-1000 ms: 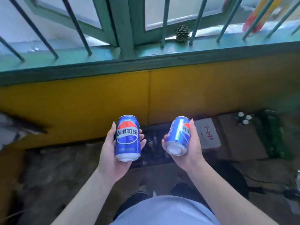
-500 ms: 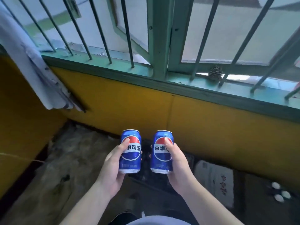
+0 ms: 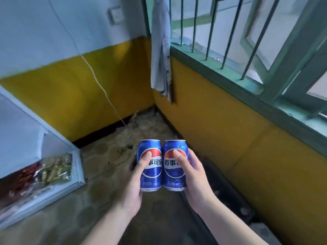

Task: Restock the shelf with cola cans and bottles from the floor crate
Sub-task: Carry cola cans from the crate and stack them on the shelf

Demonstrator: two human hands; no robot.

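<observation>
Now, two cola cans are up in front of the body, upright, side by side & touching: the left can (image 3: pixel 152 175) in the left grip (image 3: pixel 131 189), the right can (image 3: pixel 175 176) in the right grip (image 3: pixel 196 183). Each grip is wrapped round its own can, thumb across the logo, other fingers behind. Only the floor (image 3: pixel 109 156) is below them; nothing else supports them. The crate is not in view.

At the left edge stands a white unit (image 3: pixel 21 131) w/ foil snack packets (image 3: pixel 53 169) on it. Probably this is the shelf, but I cannot be sure.

For the carry, I would hold the cans vertical, not knock them together, and turn the body left toward the unit. Set one can down first, logo to the front, on a free place beside the packets, then the 2nd just beside it. Mind the thin white cable (image 3: pixel 99 82) on the yellow wall (image 3: pixel 53 96) & the grey cloth (image 3: pixel 160 50) in the corner.
</observation>
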